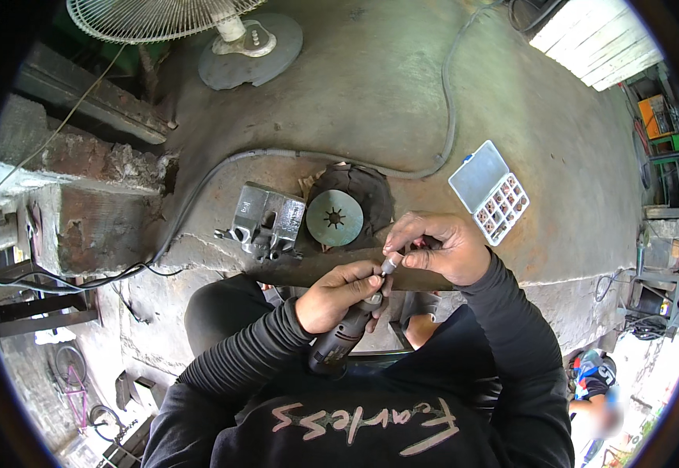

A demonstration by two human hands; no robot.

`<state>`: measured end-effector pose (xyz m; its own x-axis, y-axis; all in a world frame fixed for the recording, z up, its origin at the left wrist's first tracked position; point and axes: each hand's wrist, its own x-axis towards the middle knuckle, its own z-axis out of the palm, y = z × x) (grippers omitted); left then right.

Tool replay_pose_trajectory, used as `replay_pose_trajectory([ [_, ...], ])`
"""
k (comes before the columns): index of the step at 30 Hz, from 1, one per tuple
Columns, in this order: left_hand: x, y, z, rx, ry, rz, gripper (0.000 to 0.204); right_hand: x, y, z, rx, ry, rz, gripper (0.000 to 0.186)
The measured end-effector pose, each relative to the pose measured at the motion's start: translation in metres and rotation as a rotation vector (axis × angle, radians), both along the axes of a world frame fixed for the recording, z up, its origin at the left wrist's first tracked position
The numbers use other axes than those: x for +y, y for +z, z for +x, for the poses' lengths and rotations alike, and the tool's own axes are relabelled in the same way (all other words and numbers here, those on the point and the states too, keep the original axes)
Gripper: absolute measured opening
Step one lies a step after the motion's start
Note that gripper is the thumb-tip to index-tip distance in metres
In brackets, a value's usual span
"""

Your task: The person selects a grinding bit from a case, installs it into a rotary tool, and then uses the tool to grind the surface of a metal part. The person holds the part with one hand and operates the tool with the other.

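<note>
My left hand (340, 295) is wrapped round a black rotary power tool (331, 343), held with its spindle pointing up and away from me. My right hand (441, 245) pinches a small pale cylindrical attachment (391, 263) at the tool's tip. Just beyond my hands, a grey slotted metal block (267, 221) sits beside a round steel disc with a star-shaped hole (326, 226), which rests on a dark, crumpled piece of material (370, 189). Right of them lies an open clear compartment case (480, 179) holding several small reddish parts.
A white fan (246, 62) stands at the back left of the concrete surface (542, 179). A grey hose (444, 125) snakes across it. Rough brick ledges (97, 226) are at the left, a white panel (589, 39) at the back right. Another person (589, 378) is at the lower right.
</note>
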<state>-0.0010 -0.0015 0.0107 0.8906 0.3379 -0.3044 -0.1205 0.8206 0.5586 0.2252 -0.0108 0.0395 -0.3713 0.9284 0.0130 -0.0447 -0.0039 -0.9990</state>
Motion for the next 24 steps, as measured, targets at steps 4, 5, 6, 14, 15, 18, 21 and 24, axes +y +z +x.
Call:
replay_pose_trajectory([
  [4,0.0,0.001,-0.001,0.023,-0.02,-0.006,0.025,0.002,-0.003,0.005,-0.025,0.01,-0.046,0.014],
  [5,0.001,0.001,-0.002,0.026,-0.023,-0.003,0.025,0.002,-0.005,0.01,-0.053,-0.006,-0.053,0.013],
  [6,0.002,0.001,-0.002,0.027,-0.034,0.0,0.026,0.004,-0.008,0.016,-0.088,-0.046,-0.093,0.011],
  [14,0.003,0.0,0.002,0.045,-0.002,0.033,0.024,0.028,-0.091,0.131,-0.942,-0.576,-0.215,0.016],
  [15,0.003,-0.001,0.003,0.042,-0.001,0.037,0.024,0.025,-0.106,0.144,-0.998,-0.603,-0.243,0.015],
  [18,0.005,-0.003,0.005,0.062,-0.009,0.073,0.026,0.016,-0.144,0.174,-1.147,-0.658,-0.343,0.016],
  [21,0.004,-0.005,0.007,0.081,0.0,0.093,0.028,0.01,-0.166,0.194,-1.162,-0.678,-0.387,0.016],
  [24,0.004,-0.007,0.006,0.103,0.015,0.091,0.028,0.005,-0.167,0.22,-1.057,-0.801,-0.285,0.017],
])
